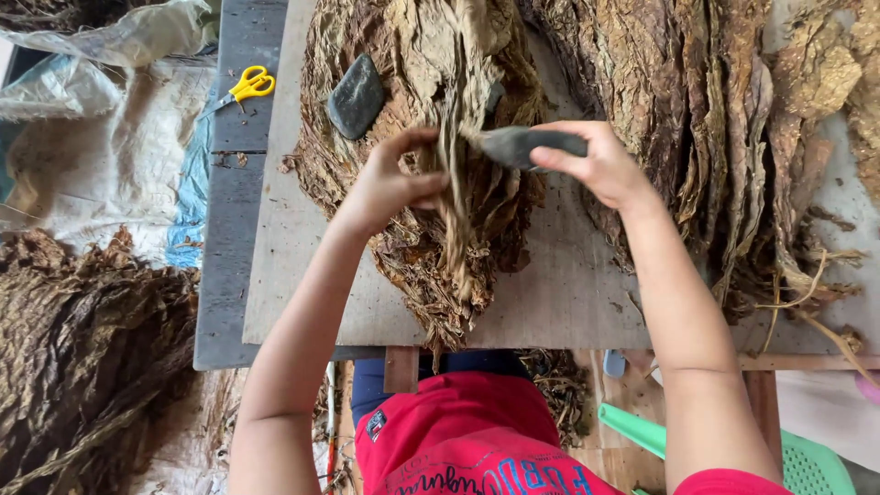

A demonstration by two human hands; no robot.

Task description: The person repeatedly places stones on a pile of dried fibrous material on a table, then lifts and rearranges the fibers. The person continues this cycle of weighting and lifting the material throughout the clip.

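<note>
My left hand [390,183] pinches the stem of a dried brown tobacco leaf [458,211] that lies on top of a flattened leaf stack [412,92] on a plywood board [293,266]. My right hand [596,165] holds a flat dark grey stone [522,145] just above the same leaf, its tip close to my left fingers. A second dark stone [356,96] rests on the upper left of the stack as a weight.
A big heap of dried leaves [715,119] fills the board's right side. Yellow-handled scissors [246,87] lie on the grey table at the upper left. More leaves [82,348] and plastic sacking [101,156] sit left on the floor. A green plastic chair [797,458] is lower right.
</note>
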